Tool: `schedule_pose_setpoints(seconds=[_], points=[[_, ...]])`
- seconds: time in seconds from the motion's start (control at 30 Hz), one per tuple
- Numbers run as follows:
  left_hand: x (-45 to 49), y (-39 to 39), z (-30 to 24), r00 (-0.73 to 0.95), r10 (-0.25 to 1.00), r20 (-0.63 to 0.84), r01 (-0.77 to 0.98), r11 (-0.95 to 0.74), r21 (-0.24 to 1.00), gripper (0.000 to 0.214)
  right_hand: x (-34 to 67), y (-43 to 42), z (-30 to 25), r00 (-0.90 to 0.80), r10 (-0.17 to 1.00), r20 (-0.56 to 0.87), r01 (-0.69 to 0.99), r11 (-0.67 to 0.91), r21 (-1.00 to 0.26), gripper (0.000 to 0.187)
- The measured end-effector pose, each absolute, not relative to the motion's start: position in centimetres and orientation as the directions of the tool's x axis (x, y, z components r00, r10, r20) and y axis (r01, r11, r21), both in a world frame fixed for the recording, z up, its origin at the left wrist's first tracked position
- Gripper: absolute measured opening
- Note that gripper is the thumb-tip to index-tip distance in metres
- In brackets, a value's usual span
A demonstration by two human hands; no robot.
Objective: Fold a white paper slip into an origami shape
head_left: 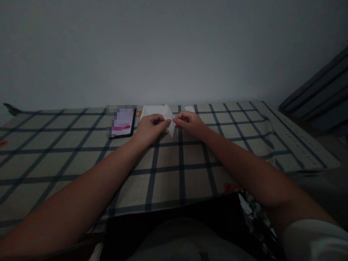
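A small folded white paper (172, 129) stands between my two hands over the tablecloth, its pointed end hanging down. My left hand (150, 127) is closed, its thumb pressed against the paper's left side. From the other side, my right hand (190, 124) pinches at the paper's right edge with thumb and forefinger. Behind my left hand lies a flat white sheet or packet (154, 110), partly covered by the fingers. Past my right hand a small white piece (189, 108) shows, too little of it visible to name.
A phone (122, 122) with a lit screen, partly blurred out, lies left of my left hand. Something orange (138, 113) sits beside it. The checked tablecloth (165, 159) reaches back to a plain wall (174, 54). Dark folded cloth (320, 83) hangs at the right.
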State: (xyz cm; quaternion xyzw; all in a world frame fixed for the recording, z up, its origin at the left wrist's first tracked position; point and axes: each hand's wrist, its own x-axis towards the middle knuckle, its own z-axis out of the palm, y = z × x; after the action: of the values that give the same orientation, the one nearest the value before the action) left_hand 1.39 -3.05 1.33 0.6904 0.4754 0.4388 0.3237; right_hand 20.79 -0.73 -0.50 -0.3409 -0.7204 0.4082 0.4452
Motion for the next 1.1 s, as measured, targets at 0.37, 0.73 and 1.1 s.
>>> schedule_pose_setpoints(seconds=[0.37, 0.73, 1.1], points=[[1.66, -3.04, 1.63, 0.121, 0.978, 0.169, 0.191, -0.19, 0.963, 0.025, 20.85, -1.51, 0.05, -0.43, 0.797, 0.424, 0.082, 0.502, -0.861, 0.036], [1.58, -2.53, 1.29, 0.25, 0.96, 0.126, -0.018, -0.126, 0.992, 0.027, 20.62, -1.24, 0.03, -0.446, 0.816, 0.369, -0.086, 0.371, -0.924, 0.043], [1.58, -2.45, 0.96, 0.232, 0.967, 0.107, 0.02, -0.114, 0.993, 0.026, 20.95, -1.04, 0.04, -0.49, 0.803, 0.34, -0.104, 0.333, -0.937, 0.045]])
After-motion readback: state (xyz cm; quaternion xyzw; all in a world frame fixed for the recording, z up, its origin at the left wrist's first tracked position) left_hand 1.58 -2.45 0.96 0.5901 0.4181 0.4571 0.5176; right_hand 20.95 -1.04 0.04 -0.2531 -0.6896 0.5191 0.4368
